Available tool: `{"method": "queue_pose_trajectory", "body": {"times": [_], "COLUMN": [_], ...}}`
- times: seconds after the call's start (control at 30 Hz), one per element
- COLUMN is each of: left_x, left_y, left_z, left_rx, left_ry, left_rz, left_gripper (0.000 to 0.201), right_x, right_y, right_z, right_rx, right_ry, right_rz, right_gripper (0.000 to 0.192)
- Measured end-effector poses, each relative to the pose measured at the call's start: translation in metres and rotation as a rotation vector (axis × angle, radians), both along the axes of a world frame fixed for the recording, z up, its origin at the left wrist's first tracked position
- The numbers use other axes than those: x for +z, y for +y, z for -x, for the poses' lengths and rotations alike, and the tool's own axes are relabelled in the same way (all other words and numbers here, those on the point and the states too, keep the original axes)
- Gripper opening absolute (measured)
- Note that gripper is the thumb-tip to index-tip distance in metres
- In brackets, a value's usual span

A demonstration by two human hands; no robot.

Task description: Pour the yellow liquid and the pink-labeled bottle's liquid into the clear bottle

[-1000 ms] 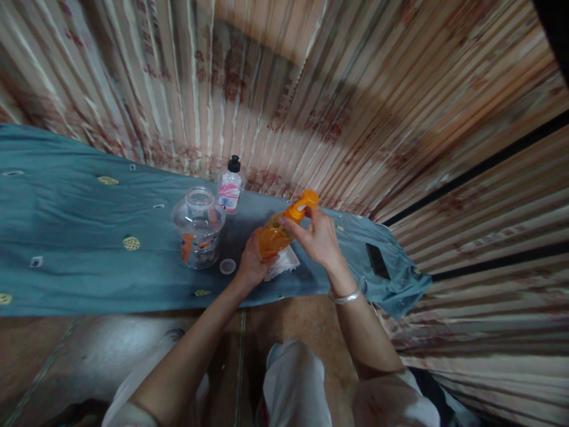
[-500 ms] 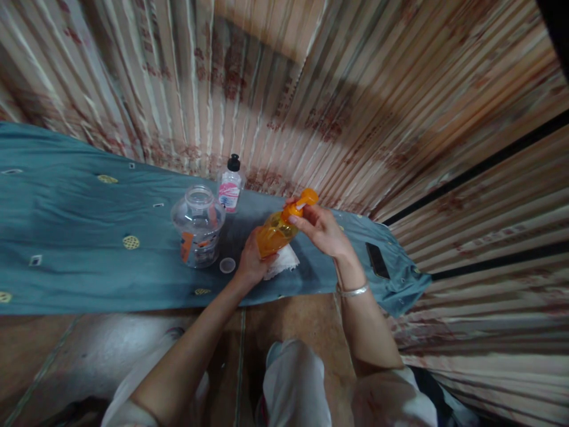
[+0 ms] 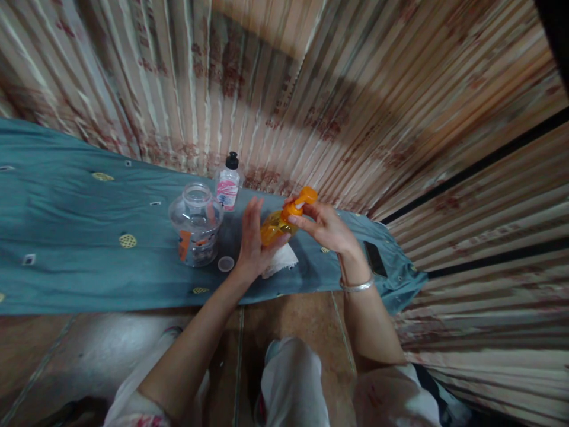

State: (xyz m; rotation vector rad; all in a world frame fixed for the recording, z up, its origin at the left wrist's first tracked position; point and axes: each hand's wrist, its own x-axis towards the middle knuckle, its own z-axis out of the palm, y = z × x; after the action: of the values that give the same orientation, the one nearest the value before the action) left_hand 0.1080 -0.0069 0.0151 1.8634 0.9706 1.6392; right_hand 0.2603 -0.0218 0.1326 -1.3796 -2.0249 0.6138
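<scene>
My right hand (image 3: 323, 225) grips the orange pump head of a pump bottle (image 3: 276, 229) that holds yellow-orange liquid. The bottle is tilted, its pump end up and to the right. At its lower end is my left hand (image 3: 256, 242), open, with the fingers stretched upward and the thumb along the bottle's near side. The palm is close to the base, and I cannot tell whether it touches. Below the bottle, a white cloth (image 3: 281, 261) lies on the teal-covered table (image 3: 146, 279).
A clear plastic jar (image 3: 195, 228) without a lid stands left of my hands, a small clear lid (image 3: 226, 264) beside it. Behind is a clear bottle with a black cap and pink label (image 3: 228, 188). A phone (image 3: 375, 258) lies at the right. A pleated curtain (image 3: 275, 89) hangs behind.
My left hand has loosened from around the bottle's lower end, and its fingers have straightened upward. My right hand stays on the pump head, and the bottle keeps nearly the same tilt.
</scene>
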Motion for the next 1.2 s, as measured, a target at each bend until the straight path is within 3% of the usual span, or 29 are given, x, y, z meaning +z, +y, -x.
{"method": "queue_pose_trajectory", "body": {"times": [0.07,0.17,0.4,0.63,0.7,0.8,0.9,1.0,1.2], "left_x": [0.017,0.030,0.033,0.033,0.031,0.030,0.030,0.031,0.030], "left_y": [0.002,0.004,0.002,0.006,0.007,0.007,0.007,0.006,0.005], "left_z": [-0.001,-0.005,-0.013,-0.015,-0.014,-0.014,-0.014,-0.014,-0.012], "left_rx": [-0.019,-0.063,-0.053,-0.019,-0.027,-0.039,-0.026,-0.017,-0.032], "left_ry": [0.024,0.035,-0.042,-0.052,-0.060,-0.063,-0.045,-0.026,-0.010], "left_rz": [-0.091,-0.112,0.007,-0.010,-0.022,-0.017,-0.006,-0.001,-0.021], "left_gripper": [0.052,0.041,0.039,0.028,0.027,0.025,0.025,0.027,0.029], "right_x": [0.001,0.001,-0.003,-0.007,-0.007,-0.008,-0.010,-0.012,-0.011], "right_y": [-0.001,-0.002,-0.007,-0.010,-0.010,-0.009,-0.008,-0.008,-0.011], "right_z": [0.002,0.008,0.026,0.036,0.033,0.024,0.015,0.013,0.026], "right_rx": [-0.027,-0.062,-0.313,-0.492,-0.460,-0.254,-0.099,-0.139,-0.349], "right_ry": [-0.037,-0.072,-0.129,-0.159,-0.130,0.012,0.107,0.101,0.005], "right_rz": [-0.030,-0.078,-0.163,-0.231,-0.219,-0.164,-0.118,-0.126,-0.187], "right_gripper": [0.035,0.032,0.033,0.038,0.041,0.044,0.036,0.033,0.032]}}
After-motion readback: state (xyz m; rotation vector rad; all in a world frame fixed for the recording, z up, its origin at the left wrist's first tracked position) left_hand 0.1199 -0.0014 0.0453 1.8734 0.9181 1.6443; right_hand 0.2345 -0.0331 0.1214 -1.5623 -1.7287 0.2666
